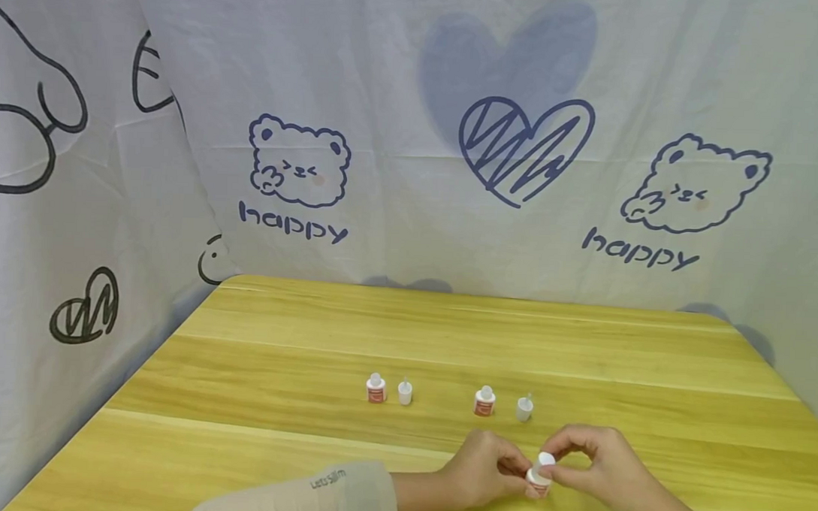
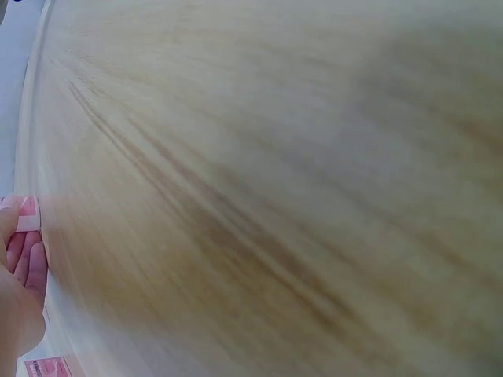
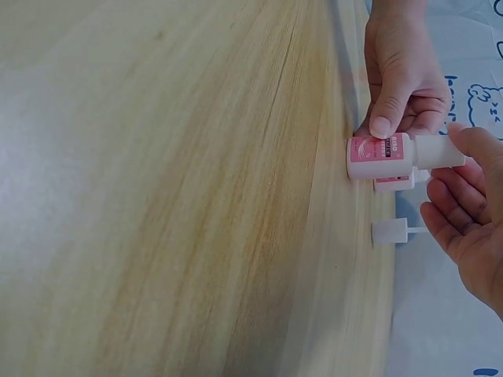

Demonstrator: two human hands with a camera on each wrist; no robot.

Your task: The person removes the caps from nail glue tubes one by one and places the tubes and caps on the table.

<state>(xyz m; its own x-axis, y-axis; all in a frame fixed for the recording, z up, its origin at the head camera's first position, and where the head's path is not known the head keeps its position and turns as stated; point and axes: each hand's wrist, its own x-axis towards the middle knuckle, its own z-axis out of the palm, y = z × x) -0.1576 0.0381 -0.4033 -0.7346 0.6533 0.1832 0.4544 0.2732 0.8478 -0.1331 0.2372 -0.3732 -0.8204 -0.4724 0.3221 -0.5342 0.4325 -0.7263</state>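
Observation:
Near the front of the table, my left hand [image 1: 477, 470] holds a small white bottle [image 3: 379, 159] with a pink label, thumb on the label side. Thumb and fingers of my right hand [image 1: 599, 467] pinch its white cap [image 3: 437, 152], which sits over the bottle's neck. The bottle stands upright close over the tabletop. In the left wrist view only part of the left hand [image 2: 20, 294] shows at the left edge, beside the pink label. Beyond the hands stand an uncapped bottle [image 1: 484, 402] of the same kind and a white brush cap [image 1: 525, 409], brush pointing up.
Further left stand another uncapped bottle [image 1: 376, 390] and its white brush cap [image 1: 405, 393], also brush up. All rest on a yellow wood-grain table [image 1: 298, 319]. A white cloth [image 1: 397, 210] printed with bears and hearts hangs behind the back edge and along the left side.

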